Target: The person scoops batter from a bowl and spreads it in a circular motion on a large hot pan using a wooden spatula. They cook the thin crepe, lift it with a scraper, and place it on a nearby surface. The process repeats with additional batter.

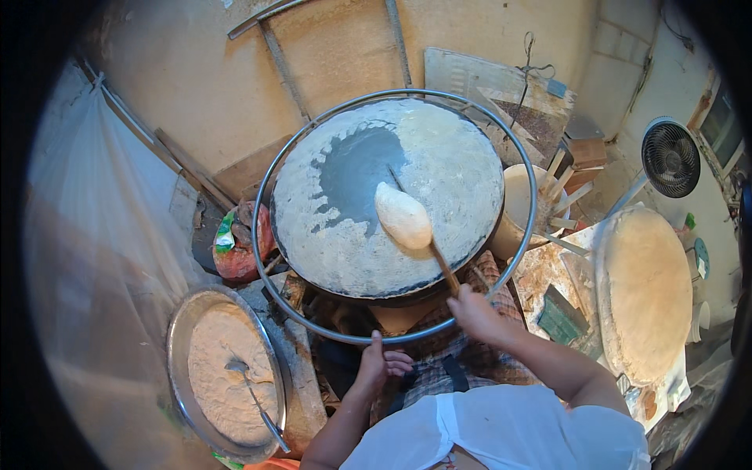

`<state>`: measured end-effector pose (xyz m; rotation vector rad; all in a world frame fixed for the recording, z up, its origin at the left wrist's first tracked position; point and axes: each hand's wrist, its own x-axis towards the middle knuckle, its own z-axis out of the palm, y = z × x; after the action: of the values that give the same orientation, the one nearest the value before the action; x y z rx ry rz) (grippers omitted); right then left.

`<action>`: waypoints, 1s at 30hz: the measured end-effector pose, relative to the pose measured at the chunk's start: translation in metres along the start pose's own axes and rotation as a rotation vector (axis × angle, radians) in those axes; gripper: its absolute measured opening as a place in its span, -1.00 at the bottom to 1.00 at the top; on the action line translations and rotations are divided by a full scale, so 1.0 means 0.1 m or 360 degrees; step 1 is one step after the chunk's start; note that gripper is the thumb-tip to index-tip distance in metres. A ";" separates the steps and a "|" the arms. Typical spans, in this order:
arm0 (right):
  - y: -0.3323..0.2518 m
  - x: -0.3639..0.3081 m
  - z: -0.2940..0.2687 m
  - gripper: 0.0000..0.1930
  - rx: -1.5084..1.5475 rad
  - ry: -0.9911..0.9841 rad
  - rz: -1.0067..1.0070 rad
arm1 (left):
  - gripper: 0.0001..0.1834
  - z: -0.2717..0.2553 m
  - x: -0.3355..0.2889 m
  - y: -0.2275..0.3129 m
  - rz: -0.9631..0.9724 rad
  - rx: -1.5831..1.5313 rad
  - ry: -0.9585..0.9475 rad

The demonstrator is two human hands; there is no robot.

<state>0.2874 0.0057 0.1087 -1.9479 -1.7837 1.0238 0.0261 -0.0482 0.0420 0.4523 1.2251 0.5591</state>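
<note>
A large round griddle (462,157) stands before me, thinly coated with pale batter. Toward its far left the dark surface shows through a ragged patch. My right hand (475,315) is closed around the wooden handle of a long tool (445,268), which reaches over the griddle. A pale, smooth, oval lump of dough or batter (403,217) covers the tool's middle, and a thin dark end pokes out beyond it. My left hand (381,362) is at the near side of the metal ring (526,227) around the griddle, thumb up against it, fingers apart and holding nothing.
At left a metal basin (178,356) holds thick batter and a ladle (254,399). A stack of round flatbreads (646,294) lies on the right, near a green block (562,315). A fan (670,158) and a pale bucket (517,196) stand farther right; plastic sheeting (102,258) hangs left.
</note>
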 end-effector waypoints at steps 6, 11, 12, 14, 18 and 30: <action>0.16 0.31 -0.36 -0.64 -0.0046 -0.0024 -0.0223 | -0.22 0.16 -0.08 0.12 -0.0084 0.0402 -0.0430; 0.07 -0.01 0.09 -0.62 0.0145 0.0008 -0.0045 | -0.24 -0.17 0.03 0.10 0.0437 -0.0485 0.0506; -0.09 0.00 0.11 -0.63 0.0165 -0.0043 -0.0089 | -0.22 -0.33 0.20 0.00 0.0632 -0.0671 0.0737; -0.12 0.17 0.04 -0.62 0.0042 -0.0061 -0.0207 | -0.19 -0.34 0.22 -0.05 0.0576 -0.0628 0.0583; 0.07 0.23 -0.29 -0.64 0.0149 -0.0025 -0.0106 | -0.14 -0.03 -0.06 0.03 0.0189 -0.0206 0.0191; 0.17 -0.03 -0.22 -0.60 0.0104 0.0203 0.0108 | -0.34 -0.08 -0.12 0.12 -0.0154 0.0069 -0.0259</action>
<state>0.3147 0.0049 0.1140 -1.9988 -1.6071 0.9437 0.0142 -0.0459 0.0557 0.4635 1.0986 0.4055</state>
